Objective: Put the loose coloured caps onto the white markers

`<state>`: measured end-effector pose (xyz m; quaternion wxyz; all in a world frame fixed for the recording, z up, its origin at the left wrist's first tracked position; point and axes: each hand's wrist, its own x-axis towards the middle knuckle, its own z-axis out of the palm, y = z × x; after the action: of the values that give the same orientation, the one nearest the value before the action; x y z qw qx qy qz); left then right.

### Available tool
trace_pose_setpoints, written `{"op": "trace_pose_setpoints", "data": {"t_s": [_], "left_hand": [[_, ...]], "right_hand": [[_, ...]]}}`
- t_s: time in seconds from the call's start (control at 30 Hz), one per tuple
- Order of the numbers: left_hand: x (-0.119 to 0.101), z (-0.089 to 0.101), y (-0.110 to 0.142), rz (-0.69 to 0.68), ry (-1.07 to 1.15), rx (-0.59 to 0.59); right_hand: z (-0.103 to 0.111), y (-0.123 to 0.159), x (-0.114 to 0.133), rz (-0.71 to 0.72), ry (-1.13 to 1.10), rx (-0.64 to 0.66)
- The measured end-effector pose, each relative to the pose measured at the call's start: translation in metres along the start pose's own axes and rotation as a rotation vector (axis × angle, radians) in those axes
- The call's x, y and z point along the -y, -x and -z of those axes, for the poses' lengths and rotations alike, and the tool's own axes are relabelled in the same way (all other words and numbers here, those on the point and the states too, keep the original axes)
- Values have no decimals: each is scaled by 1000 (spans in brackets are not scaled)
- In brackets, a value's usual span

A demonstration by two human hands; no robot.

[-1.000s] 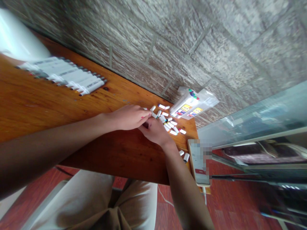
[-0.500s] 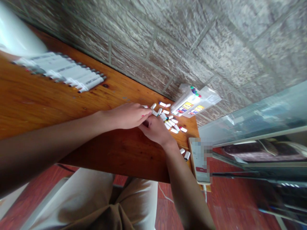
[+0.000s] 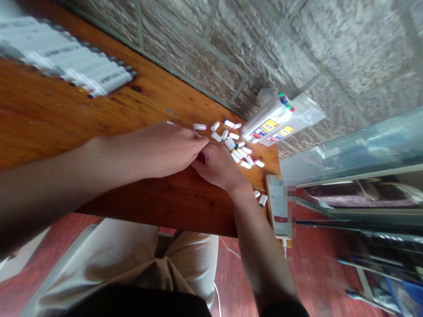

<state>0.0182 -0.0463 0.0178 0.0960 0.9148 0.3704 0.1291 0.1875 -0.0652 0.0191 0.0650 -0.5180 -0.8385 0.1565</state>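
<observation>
Head view: the left hand (image 3: pixel 170 149) and right hand (image 3: pixel 218 166) touch; what either grip holds is hidden. Loose white caps (image 3: pixel 229 142) lie just beyond on the worktop (image 3: pixel 155 103), near a clear case (image 3: pixel 261 115); markers (image 3: pixel 82 68) lie rowed at left.

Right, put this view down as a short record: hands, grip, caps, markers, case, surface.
Hands: left hand and right hand touching each other
Grip: hidden; cannot tell what, if anything, is held
Loose caps: white, several with coloured ends, most scattered beyond the right hand
Markers: lying side by side in a row, left of the hands
Clear case: near the wall, coloured ends showing at its top
Surface: wooden table
</observation>
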Motion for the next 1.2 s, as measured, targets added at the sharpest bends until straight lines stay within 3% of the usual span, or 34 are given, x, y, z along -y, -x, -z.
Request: {"op": "trace_pose_setpoints", "data": {"t_s": [0.4, 0.57, 0.77, 0.9, 0.97, 1.03, 1.13, 1.2], "left_hand": [[-2, 7, -10, -20, -59, 10], [1, 6, -10, -4, 58, -4], [18, 23, -27, -33, 193, -49], [9, 37, -45, -131, 346, -63], [2, 32, -47, -140, 483, -138], [-3, 21, -43, -101, 566, -290], [-6, 4, -33, -52, 538, -531], [-7, -1, -29, -40, 506, -578]], "right_hand": [[-7, -9, -20, 144, -199, -78], [-4, -8, -17, 144, -253, -100], [-3, -13, -13, 163, -346, -433], [-2, -12, -12, 65, -447, -637], [0, -9, -10, 54, -487, -688], [2, -6, -6, 59, -505, -736], [4, -3, 1, 83, -521, -772], [5, -3, 3, 95, -528, -728]]}}
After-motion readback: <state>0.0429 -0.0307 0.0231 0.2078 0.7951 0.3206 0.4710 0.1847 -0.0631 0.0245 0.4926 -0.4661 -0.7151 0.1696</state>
